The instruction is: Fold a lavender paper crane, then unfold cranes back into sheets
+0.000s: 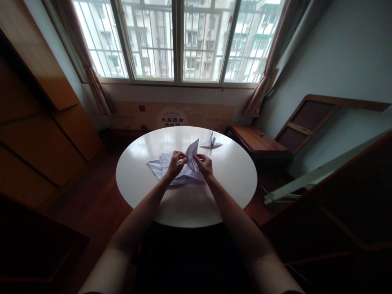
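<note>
A piece of folded white paper with a pointed top is held up between my two hands, over the middle of the table. My left hand pinches its left edge, and my right hand pinches the right edge. Beneath them lie creased sheets of paper, spread flat and overlapping, partly hidden by my hands. Farther back on the right stands a finished-looking paper crane with its wings out, apart from both hands.
The round white table is in front of me. Behind its right edge stands a wooden side table. A large printed cardboard sheet leans below the barred window. Wooden cabinets line the left side.
</note>
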### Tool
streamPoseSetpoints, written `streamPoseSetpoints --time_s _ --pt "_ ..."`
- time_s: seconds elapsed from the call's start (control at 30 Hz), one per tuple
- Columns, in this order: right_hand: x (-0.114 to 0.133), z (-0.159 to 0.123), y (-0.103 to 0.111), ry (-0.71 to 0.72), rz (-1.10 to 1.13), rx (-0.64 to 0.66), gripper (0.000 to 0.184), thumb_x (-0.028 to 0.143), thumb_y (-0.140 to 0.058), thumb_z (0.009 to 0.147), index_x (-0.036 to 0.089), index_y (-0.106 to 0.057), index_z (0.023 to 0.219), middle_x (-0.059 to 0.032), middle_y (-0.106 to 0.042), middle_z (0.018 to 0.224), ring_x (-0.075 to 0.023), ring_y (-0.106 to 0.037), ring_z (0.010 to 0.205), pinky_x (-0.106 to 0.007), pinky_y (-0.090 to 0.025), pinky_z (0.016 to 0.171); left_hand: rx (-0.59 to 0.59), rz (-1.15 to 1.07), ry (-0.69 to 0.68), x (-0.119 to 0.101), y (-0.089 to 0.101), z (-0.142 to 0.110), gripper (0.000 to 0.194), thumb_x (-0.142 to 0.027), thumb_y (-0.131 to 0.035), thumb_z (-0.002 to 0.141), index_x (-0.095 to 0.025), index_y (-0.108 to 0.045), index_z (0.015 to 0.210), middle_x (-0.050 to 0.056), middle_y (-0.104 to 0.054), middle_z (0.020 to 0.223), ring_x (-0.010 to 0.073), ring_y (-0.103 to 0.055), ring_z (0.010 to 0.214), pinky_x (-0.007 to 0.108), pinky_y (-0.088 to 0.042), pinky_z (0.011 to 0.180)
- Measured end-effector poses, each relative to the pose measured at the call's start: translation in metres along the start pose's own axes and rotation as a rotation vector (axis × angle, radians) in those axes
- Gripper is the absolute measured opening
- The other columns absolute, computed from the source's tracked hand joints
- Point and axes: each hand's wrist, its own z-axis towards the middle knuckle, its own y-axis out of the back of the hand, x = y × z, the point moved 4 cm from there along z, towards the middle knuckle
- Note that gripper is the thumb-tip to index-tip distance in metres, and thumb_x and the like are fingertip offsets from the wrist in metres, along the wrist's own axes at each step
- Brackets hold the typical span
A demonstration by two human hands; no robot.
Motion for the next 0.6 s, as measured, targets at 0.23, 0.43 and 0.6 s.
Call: streamPoseSetpoints --time_s 0.23,0.43,0.6 --pt "-0.001 0.003 0.005 0.017 -0.050 0.022 0.046 0.054 -0.073 0.065 0.017 -0.071 0.091 -0.0114 -0.073 0.094 -0.0263 -0.070 0.082 -0.040 -0.056 0.072 0.044 0.031 -0.127 -0.011 -0.003 -0.005 0.009 -0.021 -0.061 0.079 -0.015 -0.058 0.072 0.004 -0.049 0.094 0.0122 -0.057 0.081 0.023 -0.054 0.062" --pt "0.007 0.001 0.005 0.116 -0.122 -0.005 0.048 0.053 -0.074 0.063 0.015 -0.071 0.092 -0.0132 -0.068 0.104 -0.0225 -0.067 0.082 -0.038 -0.057 0.074 0.064 0.025 -0.209 -0.018 -0.005 -0.009 0.011 -0.022 -0.062 0.081 -0.016 -0.058 0.073 0.005 -0.048 0.098 0.0121 -0.057 0.082 0.027 -0.058 0.066" --pt "0.008 0.001 0.004 0.123 -0.066 0.023 0.043 0.051 -0.071 0.068 0.015 -0.068 0.090 -0.0109 -0.068 0.097 -0.0213 -0.065 0.083 -0.038 -0.056 0.075 0.051 0.029 -0.228 -0.017 -0.003 -0.009 0.012 -0.021 -0.062 0.081 -0.016 -0.057 0.072 0.005 -0.048 0.098 0.0121 -0.057 0.082 0.027 -0.059 0.067"
